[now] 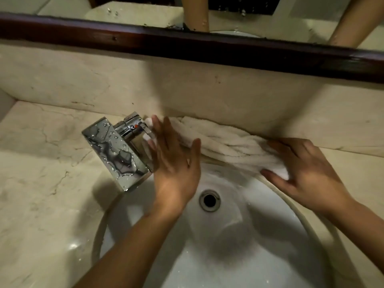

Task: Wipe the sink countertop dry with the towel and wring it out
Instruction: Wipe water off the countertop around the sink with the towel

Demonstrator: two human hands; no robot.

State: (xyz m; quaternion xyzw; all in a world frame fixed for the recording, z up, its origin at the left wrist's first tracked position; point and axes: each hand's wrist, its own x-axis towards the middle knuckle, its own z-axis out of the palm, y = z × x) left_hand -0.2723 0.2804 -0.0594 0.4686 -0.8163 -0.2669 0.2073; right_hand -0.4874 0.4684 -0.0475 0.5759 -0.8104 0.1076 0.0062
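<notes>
A white towel (226,142) lies bunched in a long roll on the marble countertop (41,163), along the strip between the backsplash and the sink's far rim. My left hand (172,161) rests flat on the towel's left end, fingers spread, right beside the faucet. My right hand (301,169) grips the towel's right end, thumb under it and fingers over it, at the basin's upper right rim.
A chrome faucet (118,150), beaded with water drops, juts over the white round sink (259,235) with its drain (209,200) in the middle. A beige backsplash (187,90) rises behind, topped by a dark wooden mirror frame (187,44).
</notes>
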